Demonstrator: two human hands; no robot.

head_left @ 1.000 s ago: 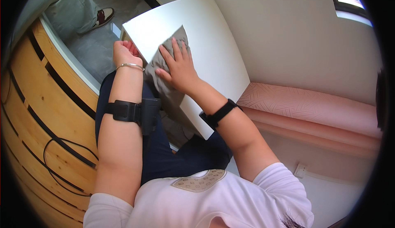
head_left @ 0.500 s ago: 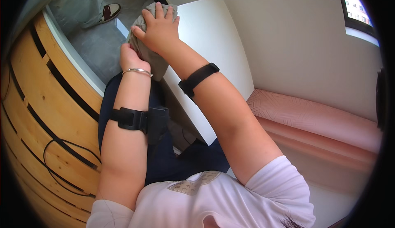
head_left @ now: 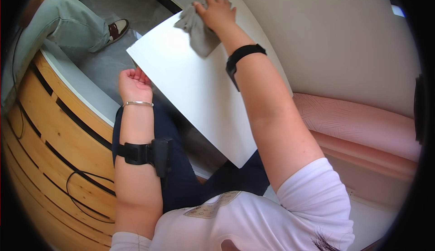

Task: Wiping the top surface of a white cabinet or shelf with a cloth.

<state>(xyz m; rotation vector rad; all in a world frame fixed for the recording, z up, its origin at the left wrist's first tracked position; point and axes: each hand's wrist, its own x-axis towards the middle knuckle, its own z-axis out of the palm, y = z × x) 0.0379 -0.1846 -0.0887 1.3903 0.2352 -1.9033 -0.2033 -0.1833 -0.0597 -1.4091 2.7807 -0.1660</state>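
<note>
My right hand (head_left: 219,13) presses a crumpled grey cloth (head_left: 204,40) onto the far part of a white tabletop (head_left: 195,88). Its fingers spread and bend over the bunched fabric, which trails toward me from under the palm. Lower and to the left, my left hand (head_left: 135,82) is palm up beside the tabletop's left edge, fingers curled in. Whether they grip anything at that edge is hidden. A silver bangle (head_left: 138,103) circles the left wrist, and black straps (head_left: 138,153) are round both forearms.
A slatted wooden bench (head_left: 68,129) with a black cable (head_left: 72,196) on it runs along the left. Beyond it are another person's pale trousers (head_left: 74,20) and shoe (head_left: 118,28) on the grey floor. A pale wall (head_left: 326,38) and pink padded ledge (head_left: 358,124) stand at right.
My right hand and the cloth have moved right and slightly farther across the tabletop, away from the left hand. My left hand has come a little nearer, and more white surface shows.
</note>
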